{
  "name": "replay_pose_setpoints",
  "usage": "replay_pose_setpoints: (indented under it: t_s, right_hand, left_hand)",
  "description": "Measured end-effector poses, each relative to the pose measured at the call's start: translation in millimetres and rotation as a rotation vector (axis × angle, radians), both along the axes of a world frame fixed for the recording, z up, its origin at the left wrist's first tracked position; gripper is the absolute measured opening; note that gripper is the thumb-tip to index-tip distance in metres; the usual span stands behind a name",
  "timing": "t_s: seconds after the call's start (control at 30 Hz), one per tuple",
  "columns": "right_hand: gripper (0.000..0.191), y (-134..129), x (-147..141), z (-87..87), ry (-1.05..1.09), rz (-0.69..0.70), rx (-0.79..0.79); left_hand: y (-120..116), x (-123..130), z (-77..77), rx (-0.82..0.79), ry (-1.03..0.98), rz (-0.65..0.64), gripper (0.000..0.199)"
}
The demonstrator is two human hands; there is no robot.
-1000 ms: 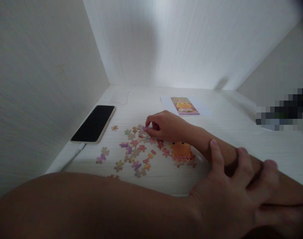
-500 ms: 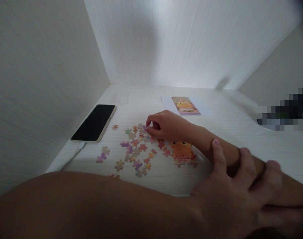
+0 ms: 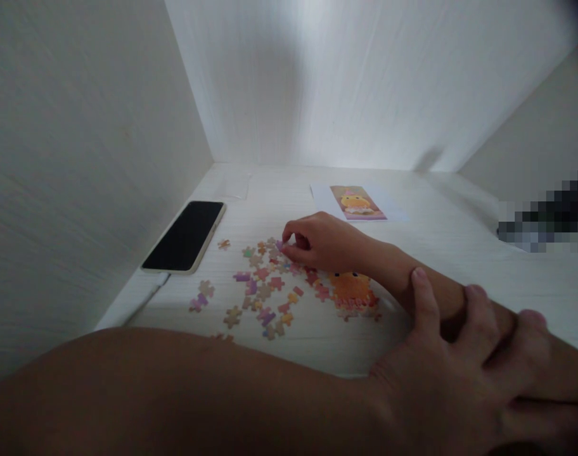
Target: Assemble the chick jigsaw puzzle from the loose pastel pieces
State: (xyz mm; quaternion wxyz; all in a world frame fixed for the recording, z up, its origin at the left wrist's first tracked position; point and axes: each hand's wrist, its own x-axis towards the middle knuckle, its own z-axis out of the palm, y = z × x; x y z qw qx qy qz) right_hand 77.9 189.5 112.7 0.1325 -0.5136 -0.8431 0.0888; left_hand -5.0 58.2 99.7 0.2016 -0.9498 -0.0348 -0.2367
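Between thumb and index finger, my right hand (image 3: 312,240) pinches a small purple puzzle piece (image 3: 279,246) at the top edge of a spread of loose puzzle pieces (image 3: 263,291). Beneath and beside my right wrist lies a joined part of the puzzle (image 3: 353,291) with an orange animal face and pink lettering; the wrist and forearm hide its upper right. My left hand (image 3: 469,361) rests with fingers spread across my right forearm, holding nothing. Its arm crosses the bottom of the view and partly covers a piece (image 3: 222,337) there.
A black-screened phone (image 3: 185,236) lies at the left with a white cable (image 3: 149,294) plugged in. Behind my right hand is a printed picture sheet (image 3: 358,202) of the orange animal. A clear plastic sheet (image 3: 234,185) lies near the back left corner. White panels enclose the table.
The whole scene has shifted slightly right as the camera turned. My right hand keeps its pinch on the purple piece, and my left hand stays on the forearm.
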Motion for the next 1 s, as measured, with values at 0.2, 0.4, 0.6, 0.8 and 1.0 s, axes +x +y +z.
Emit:
replay_pose_setpoints:
  t_s: [0.2, 0.4, 0.6, 0.8, 1.0]
  right_hand:
    - [0.026, 0.6, 0.0, -1.3, -0.003, 0.006, 0.011]
    - [0.025, 0.5, -0.2, -0.7, -0.010, -0.004, 0.004]
    - [0.026, 0.4, 0.1, -1.0, -0.001, 0.001, 0.012]
    - [0.028, 0.3, -0.9, 0.0, -0.009, -0.006, -0.001]
    - [0.026, 0.0, -0.5, -0.8, -0.003, -0.007, 0.003]
  left_hand:
    - [2.0, -2.4, -0.8, -0.007, -0.069, -0.011, 0.054]
    - [1.2, -2.5, -2.4, -0.013, -0.037, -0.008, 0.055]
    - [1.4, -2.7, 0.0, -0.039, -0.020, -0.006, 0.048]
    - [1.6, -2.3, -1.8, -0.002, -0.074, 0.007, 0.054]
    - [1.6, -2.2, -3.9, -0.016, -0.078, 0.008, 0.054]
